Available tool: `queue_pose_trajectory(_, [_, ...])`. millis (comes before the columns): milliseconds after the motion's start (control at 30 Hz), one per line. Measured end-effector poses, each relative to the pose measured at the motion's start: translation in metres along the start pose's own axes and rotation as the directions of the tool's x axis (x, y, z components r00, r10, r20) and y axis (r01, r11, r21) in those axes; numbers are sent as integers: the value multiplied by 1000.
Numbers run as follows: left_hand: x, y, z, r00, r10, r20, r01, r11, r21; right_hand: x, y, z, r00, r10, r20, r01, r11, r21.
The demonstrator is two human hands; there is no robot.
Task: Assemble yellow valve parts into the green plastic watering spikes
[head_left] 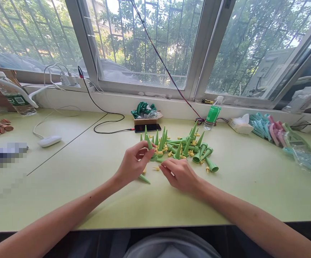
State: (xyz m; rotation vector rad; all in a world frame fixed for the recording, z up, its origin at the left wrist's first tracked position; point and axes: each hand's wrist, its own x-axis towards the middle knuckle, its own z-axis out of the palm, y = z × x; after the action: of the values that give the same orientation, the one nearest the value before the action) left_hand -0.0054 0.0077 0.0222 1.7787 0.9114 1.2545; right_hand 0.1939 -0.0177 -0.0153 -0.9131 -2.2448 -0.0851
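Thumb and fingers of my left hand (133, 161) are closed round a green plastic spike (149, 144), its tip pointing up. My right hand (180, 175) is low over the table, fingers bent and pinched together; whatever is between them is hidden. Close to its fingertips lies a small yellow plastic piece (155, 168). Behind both hands spreads a pile of green cone-shaped spikes (187, 147), some standing upright and others on their sides, with small yellow pieces among them. Another green spike (145, 179) lies below my left hand, partly covered by it.
Behind the pile are a phone (147, 128) on a cable and a small box (144, 121) with green plastic wrap. A water bottle (213, 114), tissue pack (240, 124) and bagged hangers (273, 130) stand right. A white mouse-like device (49, 141) lies left.
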Motion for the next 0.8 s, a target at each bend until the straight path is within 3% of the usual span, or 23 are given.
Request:
queue_pose_trajectory(200, [-2, -4, 2, 997, 60, -53, -50, 983, 177, 2, -4, 6, 977, 35, 208, -17, 996, -88])
queue_pose_trajectory(467, [0, -12, 2, 999, 48, -26, -39, 963, 266, 3, -1, 5, 948, 90, 306, -27, 979, -204])
queue_pose_trajectory(633, [0, -13, 2, 1000, 26, -17, -20, 956, 293, 3, 3, -4, 948, 127, 290, -50, 965, -258])
queue_pose_trajectory(800, [-1, -16, 3, 1000, -1, 21, -6, 947, 322, 4, 4, -10, 964, 242, 109, -206, 941, -268])
